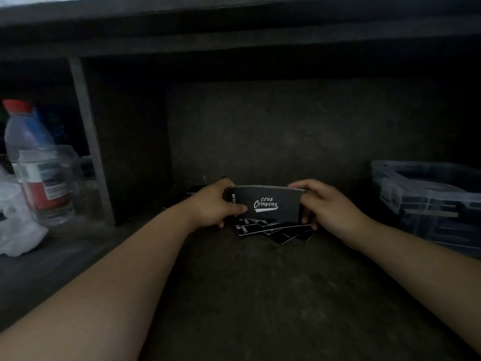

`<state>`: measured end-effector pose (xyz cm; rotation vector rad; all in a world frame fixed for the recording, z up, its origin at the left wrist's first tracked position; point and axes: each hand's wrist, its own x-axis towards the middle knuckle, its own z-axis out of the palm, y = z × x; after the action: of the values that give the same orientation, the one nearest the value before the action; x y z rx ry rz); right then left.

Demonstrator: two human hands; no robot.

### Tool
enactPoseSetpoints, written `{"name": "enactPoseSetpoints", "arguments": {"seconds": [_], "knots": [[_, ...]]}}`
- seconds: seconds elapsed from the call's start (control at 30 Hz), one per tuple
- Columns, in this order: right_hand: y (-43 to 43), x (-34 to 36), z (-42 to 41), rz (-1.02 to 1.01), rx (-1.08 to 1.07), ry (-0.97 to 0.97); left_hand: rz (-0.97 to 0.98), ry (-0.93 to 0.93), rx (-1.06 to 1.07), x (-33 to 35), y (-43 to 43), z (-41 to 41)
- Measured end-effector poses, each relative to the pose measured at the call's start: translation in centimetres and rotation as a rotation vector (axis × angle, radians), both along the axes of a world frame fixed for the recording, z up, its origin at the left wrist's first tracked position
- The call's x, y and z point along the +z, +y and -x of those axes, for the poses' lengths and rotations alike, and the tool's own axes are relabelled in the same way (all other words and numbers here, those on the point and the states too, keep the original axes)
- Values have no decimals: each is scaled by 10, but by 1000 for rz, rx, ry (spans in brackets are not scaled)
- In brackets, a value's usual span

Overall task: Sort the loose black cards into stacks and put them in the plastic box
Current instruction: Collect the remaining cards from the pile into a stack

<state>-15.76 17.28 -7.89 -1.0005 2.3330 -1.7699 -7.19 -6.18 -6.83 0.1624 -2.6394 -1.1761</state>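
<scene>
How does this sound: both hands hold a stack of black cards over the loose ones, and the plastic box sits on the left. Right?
Not quite. The head view shows the plastic box on the right, not the left; a bottle stands there instead. The rest holds: left hand and right hand hold the stack of black cards over the loose cards.

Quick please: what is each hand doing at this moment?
Left hand: grips the left end of the stack of black cards.
Right hand: grips the right end of the same stack.
</scene>
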Motion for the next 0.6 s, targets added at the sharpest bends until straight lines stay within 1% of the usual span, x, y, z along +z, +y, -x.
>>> {"name": "enactPoseSetpoints", "arguments": {"seconds": [0.07,0.1,0.17,0.23,0.3,0.33,0.37,0.43,0.5,0.53,0.57,0.6], "knots": [[0,2,0,86,15,-115,-28,20,9,2,-1,-2],[1,2,1,93,20,-128,-33,28,10,2,-1,-3],[1,0,-1,8,28,-37,-41,24,-4,3,1,-4],[-1,-1,-1,-17,39,33,-54,6,-22,5,4,-5],[-1,3,-1,14,-47,107,-92,29,-11,9,5,-5],[0,5,0,1,-118,188,-125,60,1,10,4,-5],[2,6,2,-62,-188,274,-161,94,20,12,2,-5],[5,6,4,-301,-238,361,-217,134,80,13,-2,-4],[6,4,1,-579,-165,362,-251,149,118,11,-5,-2],[6,5,-3,-672,-115,357,-266,155,123,9,-6,0],[5,7,-7,-711,-79,359,-283,162,129,8,-6,1],[4,10,-10,-703,-57,372,-298,164,136,7,-6,2]]}}
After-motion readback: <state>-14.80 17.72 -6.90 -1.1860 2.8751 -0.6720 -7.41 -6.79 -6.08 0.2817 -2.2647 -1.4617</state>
